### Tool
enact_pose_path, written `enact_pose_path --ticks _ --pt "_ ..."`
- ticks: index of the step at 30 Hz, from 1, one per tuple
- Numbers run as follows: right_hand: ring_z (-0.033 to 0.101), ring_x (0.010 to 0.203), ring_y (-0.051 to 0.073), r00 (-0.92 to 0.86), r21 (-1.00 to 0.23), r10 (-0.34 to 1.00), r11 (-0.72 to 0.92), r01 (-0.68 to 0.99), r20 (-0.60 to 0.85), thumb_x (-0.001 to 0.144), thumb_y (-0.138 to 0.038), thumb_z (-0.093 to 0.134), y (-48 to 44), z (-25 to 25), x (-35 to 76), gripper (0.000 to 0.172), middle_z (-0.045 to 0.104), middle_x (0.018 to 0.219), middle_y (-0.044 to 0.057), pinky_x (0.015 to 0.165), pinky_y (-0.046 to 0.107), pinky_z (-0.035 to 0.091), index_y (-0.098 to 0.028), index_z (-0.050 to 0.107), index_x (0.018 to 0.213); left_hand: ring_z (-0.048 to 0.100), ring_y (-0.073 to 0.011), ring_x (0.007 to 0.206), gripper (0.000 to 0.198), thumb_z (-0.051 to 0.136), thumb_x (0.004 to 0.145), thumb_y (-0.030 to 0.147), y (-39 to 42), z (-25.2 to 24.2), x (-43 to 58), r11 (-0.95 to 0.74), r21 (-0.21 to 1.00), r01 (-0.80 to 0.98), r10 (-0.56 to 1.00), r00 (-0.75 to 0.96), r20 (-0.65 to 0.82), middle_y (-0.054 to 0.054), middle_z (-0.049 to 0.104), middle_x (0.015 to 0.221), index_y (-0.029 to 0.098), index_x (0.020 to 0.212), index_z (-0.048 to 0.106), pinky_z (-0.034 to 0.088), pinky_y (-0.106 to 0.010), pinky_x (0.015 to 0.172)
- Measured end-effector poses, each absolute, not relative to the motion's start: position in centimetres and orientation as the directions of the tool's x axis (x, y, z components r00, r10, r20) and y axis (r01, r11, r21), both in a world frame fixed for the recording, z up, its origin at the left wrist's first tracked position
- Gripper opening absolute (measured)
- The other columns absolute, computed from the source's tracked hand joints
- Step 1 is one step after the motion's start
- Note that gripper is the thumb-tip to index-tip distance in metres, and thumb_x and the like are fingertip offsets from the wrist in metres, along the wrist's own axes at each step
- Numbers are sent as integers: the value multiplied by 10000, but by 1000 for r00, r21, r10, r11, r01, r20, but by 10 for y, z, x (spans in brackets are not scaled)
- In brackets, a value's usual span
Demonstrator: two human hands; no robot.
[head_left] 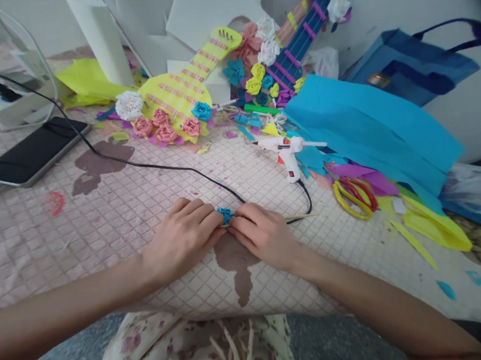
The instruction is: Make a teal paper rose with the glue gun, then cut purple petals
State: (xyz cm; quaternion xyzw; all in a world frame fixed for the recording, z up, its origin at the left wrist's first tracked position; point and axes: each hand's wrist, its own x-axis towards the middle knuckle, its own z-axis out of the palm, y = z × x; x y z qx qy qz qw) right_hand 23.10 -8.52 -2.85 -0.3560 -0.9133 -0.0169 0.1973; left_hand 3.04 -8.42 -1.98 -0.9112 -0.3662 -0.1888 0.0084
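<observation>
From my head view, I pinch one small, crinkled twist of blue paper [226, 213] between my left fingers [205, 217] and my right fingers [247, 218], both closed on it just above the tabletop [141, 213]. With it runs one thin, straight, pale stick [304, 216], its end poking out past my right side. The tabletop cover is quilted in a diamond grid, with two brown blotchy shapes.

Beyond lies one hard, white plastic glue gun [288, 155] with a single pale rod at its back; its smooth black cord [166, 167] curves across, part of it hidden behind my right side. Farther back lies one flat yellow paper guitar [175, 95], striped pink and edged with six ruffled rosettes: four pink, one white, one blue. A second, dark blue guitar [292, 57] leans behind it.

To my right are broad, stiff blue sheets [372, 126] and rounded scissor handles [350, 205] in yellow and red; I cannot tell how many pairs. One glossy, flat phone [33, 150] lies to my left.
</observation>
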Motion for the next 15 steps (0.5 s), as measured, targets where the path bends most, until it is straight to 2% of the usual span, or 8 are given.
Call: enact_pose_path --ticks 5,11,15 --pt "542 738 153 -669 -127 639 752 646 381 937 -215 454 -85 -29 231 228 596 824 57 648 278 439 -152 649 837 551 -179 708 160 501 911 230 -85 -24 29 -728 133 673 661 636 397 -23 588 728 146 784 550 380 -322 669" --pt "542 727 138 -627 -240 686 722 649 368 958 -238 414 -87 -30 230 247 588 810 51 658 259 447 -145 621 862 554 -171 716 158 500 913 219 -82 -23 28 -737 177 652 651 617 442 -20 591 722 149 781 550 388 -315 681" --pt "541 729 139 -629 -258 685 725 638 368 957 -237 414 -86 -29 231 247 582 793 47 655 257 443 -146 602 823 553 -172 746 115 515 905 203 -81 -23 29 -748 212 629 645 614 456 -22 599 746 150 813 559 391 -315 700"
